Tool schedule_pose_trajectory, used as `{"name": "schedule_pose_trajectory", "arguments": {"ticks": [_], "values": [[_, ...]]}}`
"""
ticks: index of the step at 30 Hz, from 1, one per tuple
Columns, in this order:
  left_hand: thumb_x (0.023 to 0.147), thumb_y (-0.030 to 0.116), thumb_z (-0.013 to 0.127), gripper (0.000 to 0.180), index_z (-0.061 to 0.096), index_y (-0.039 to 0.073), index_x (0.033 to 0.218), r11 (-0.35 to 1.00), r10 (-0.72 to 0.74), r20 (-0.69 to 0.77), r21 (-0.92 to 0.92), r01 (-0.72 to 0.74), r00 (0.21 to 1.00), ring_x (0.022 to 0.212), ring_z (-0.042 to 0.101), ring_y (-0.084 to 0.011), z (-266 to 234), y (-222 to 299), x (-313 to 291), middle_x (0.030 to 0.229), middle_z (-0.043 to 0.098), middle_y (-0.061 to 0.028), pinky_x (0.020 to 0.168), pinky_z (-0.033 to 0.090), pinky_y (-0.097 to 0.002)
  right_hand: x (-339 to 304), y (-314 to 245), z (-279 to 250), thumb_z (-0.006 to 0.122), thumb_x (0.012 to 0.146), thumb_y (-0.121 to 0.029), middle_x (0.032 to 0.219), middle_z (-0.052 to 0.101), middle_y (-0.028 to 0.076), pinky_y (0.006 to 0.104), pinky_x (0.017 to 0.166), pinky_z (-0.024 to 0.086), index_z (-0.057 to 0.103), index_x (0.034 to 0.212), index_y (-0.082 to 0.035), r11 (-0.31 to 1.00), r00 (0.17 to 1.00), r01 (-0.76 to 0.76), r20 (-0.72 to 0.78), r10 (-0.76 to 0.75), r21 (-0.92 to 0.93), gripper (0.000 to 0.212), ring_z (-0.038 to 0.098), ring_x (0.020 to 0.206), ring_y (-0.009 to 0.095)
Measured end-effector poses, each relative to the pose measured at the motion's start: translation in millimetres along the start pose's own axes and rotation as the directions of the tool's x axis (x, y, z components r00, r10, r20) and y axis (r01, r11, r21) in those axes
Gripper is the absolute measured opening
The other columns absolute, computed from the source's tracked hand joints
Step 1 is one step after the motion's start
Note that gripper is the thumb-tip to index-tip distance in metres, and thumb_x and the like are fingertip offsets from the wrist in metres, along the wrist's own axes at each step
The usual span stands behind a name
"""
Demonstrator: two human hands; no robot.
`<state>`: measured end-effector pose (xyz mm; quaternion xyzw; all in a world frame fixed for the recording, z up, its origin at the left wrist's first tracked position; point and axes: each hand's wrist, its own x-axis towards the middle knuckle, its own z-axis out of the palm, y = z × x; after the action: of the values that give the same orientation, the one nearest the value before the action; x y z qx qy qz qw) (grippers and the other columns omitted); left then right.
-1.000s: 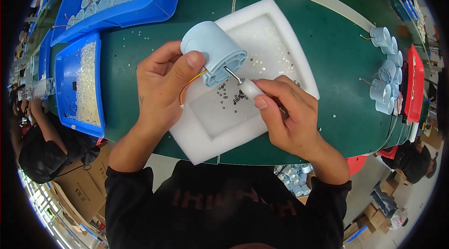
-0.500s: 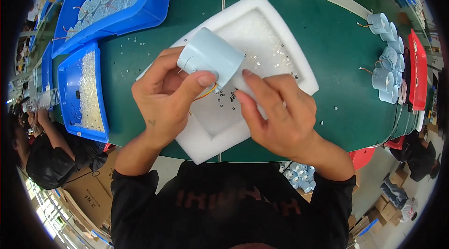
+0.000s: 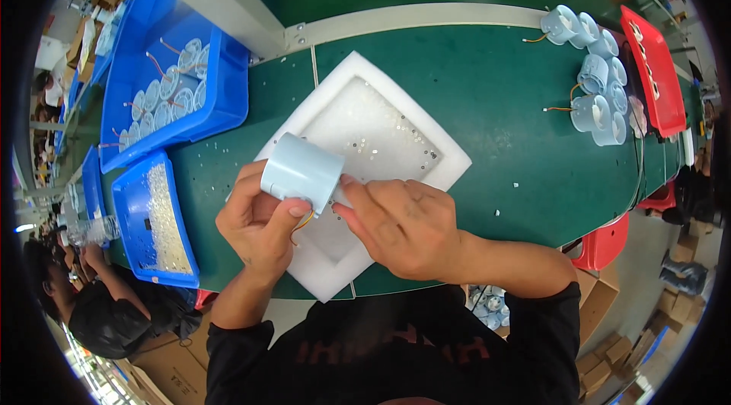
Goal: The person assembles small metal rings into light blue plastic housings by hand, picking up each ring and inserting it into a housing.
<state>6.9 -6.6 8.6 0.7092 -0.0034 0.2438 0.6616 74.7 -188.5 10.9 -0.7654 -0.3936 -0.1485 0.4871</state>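
Note:
My left hand point(image 3: 257, 226) grips a light-blue cylindrical plastic housing point(image 3: 303, 165), tilted on its side, with the thumb along its lower side. Thin yellow and dark wires point(image 3: 299, 231) hang from it by that thumb. At the housing's right end is my right hand point(image 3: 407, 226), its index finger and thumb bent close together around a small pale piece that I cannot make out. Both hands are above a white foam tray point(image 3: 454, 158), which they partly cover. Small black rings point(image 3: 432, 154) and clear or whitish bits point(image 3: 403, 128) lie scattered in it.
A blue crate point(image 3: 232, 78) of similar housings stands far left, with a shallow blue tray point(image 3: 133, 245) of whitish bits nearer. More housings point(image 3: 591, 117) stand at right beside a red tray point(image 3: 661, 100). A metal post point(image 3: 221, 1) rises behind. Another person point(image 3: 114, 306) sits at left.
The whole view has shifted, so the table sits lower in the picture. My right hand has turned, showing more of its back, and remains at the housing's right end. My left hand keeps its hold.

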Motion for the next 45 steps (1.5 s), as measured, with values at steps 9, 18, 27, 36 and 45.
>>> {"name": "schedule_pose_trajectory", "arguments": {"ticks": [9, 18, 27, 36, 45], "values": [[0.065, -0.003, 0.073, 0.068, 0.045, -0.003, 0.126, 0.978, 0.075, -0.123, 0.2, -0.05, 0.99, 0.12, 0.049, -0.033, 3.1, 1.2, 15.8, 0.136, 0.038, -0.0192, 0.094, 0.046, -0.042, 4.9, 21.7, -18.6, 0.069, 0.054, -0.001, 0.067, 0.048, 0.0, 0.0264, 0.043, 0.041, 0.065, 0.096, -0.011, 1.0, 0.998, 0.028, 0.055, -0.029, 0.01, 0.043, 0.051, 0.05, 0.012], [0.058, -0.01, 0.074, 0.067, 0.049, -0.002, 0.12, 0.598, 0.441, 0.314, 0.595, -0.536, 0.841, 0.108, 0.056, -0.0392, 15.8, -0.9, 16.4, 0.116, 0.056, -0.0236, 0.092, 0.048, -0.0442, 2.8, 4.0, -14.5, 0.065, 0.058, -0.003, 0.069, 0.056, 0.003, 0.0323, 0.05, 0.046, 0.057, 0.124, -0.012, 0.972, 0.939, -0.079, 0.343, -0.002, 0.223, 0.067, 0.058, 0.056, 0.021], [0.06, -0.011, 0.073, 0.064, 0.05, -0.003, 0.12, 0.542, 0.451, 0.338, 0.632, -0.554, 0.826, 0.107, 0.057, -0.0391, 18.1, -3.1, 15.4, 0.115, 0.056, -0.023, 0.091, 0.048, -0.0445, 1.1, 7.1, -17.0, 0.059, 0.066, 0.005, 0.087, 0.067, 0.012, 0.0324, 0.058, 0.052, 0.051, 0.13, -0.006, 0.97, 0.892, -0.15, 0.449, 0.048, 0.193, 0.066, 0.064, 0.059, 0.024], [0.063, -0.005, 0.076, 0.07, 0.041, -0.004, 0.124, 0.644, 0.369, 0.27, 0.616, -0.454, 0.889, 0.105, 0.057, -0.0352, -7.5, 3.6, 29.8, 0.118, 0.054, -0.0226, 0.092, 0.046, -0.0408, 25.4, 10.3, -58.3, 0.058, 0.069, 0.001, 0.065, 0.06, 0.007, 0.0343, 0.05, 0.048, 0.062, 0.116, -0.007, 0.862, 0.879, -0.115, 0.456, -0.143, 0.493, 0.048, 0.059, 0.054, 0.027], [0.071, 0.046, 0.072, 0.062, 0.06, 0.001, 0.112, 0.21, 0.341, -0.489, 0.872, 0.442, 0.803, 0.093, 0.064, -0.0333, -260.6, 1.9, 186.1, 0.102, 0.065, -0.0222, 0.081, 0.05, -0.0391, -38.0, 98.4, -192.6, 0.055, 0.087, -0.011, 0.119, 0.052, 0.012, 0.0414, 0.072, 0.051, 0.051, 0.13, -0.017, 0.179, 0.816, -0.48, -0.362, 0.45, -0.859, 0.043, 0.061, 0.096, 0.033]]}}
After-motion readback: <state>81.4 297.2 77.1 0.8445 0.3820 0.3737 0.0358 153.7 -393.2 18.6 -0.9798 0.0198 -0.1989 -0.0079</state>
